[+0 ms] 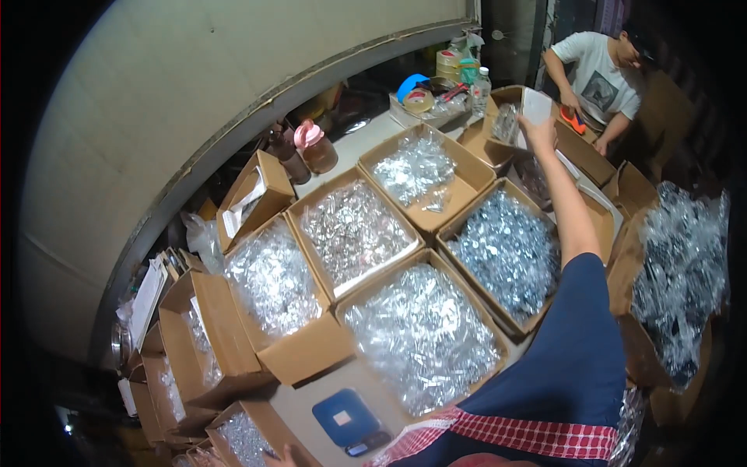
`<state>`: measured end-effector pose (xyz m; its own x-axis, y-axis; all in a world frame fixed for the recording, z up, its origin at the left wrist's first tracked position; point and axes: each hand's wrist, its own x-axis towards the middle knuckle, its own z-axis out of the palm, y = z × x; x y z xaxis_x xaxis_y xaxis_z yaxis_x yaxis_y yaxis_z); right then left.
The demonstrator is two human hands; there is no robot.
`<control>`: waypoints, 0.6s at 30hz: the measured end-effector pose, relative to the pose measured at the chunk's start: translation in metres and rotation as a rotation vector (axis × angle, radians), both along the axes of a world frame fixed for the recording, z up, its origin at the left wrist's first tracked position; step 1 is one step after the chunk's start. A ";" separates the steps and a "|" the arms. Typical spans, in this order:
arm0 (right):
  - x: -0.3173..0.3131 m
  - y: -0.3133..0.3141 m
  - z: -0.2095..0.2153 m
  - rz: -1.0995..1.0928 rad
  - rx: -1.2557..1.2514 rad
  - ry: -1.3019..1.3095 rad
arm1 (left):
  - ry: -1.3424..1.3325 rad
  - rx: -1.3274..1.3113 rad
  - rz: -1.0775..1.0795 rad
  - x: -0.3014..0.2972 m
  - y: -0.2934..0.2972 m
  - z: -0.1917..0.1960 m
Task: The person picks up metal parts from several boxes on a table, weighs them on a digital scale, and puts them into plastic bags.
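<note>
My right arm reaches far across the table, and my right hand (539, 134) grips a white rectangular piece (537, 104) at the edge of a far carton (504, 95). Whether this piece is a card, a tray or a box I cannot tell. At the lower edge, my left hand (282, 458) shows only in part, its fingers apart. It lies beside a small carton (243, 434) of tiny shiny pieces. Between my hands stand open cartons of small clear bags (424, 335), silvery metal parts (354, 229) and bluish metal parts (506, 249).
A blue digital scale (345, 419) rests on the near table. Past the cartons are a pink-lidded jug (315, 148), a clear bottle (481, 89) and tape rolls (420, 97). A co-worker (603, 82) with an orange tool (573, 120) is at far right, beyond a bag-filled carton (677, 272).
</note>
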<state>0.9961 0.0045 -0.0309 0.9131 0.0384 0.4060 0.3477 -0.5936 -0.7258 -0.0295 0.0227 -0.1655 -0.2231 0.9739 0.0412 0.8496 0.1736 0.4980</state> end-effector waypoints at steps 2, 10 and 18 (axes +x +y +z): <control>0.011 0.001 -0.011 -0.017 -0.088 -0.002 | 0.033 -0.050 -0.030 0.056 0.001 0.042; 0.083 0.012 -0.017 0.274 -0.359 0.041 | -0.105 -0.087 -0.077 0.061 0.016 0.023; 0.026 0.050 0.006 0.299 -0.609 -0.268 | -0.165 -0.081 -0.049 0.134 -0.007 0.084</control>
<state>1.0221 0.0545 -0.0251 0.7001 0.5614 0.4413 0.6780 -0.7166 -0.1639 0.1042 0.0161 -0.0816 -0.1726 0.9825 -0.0707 0.7661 0.1790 0.6174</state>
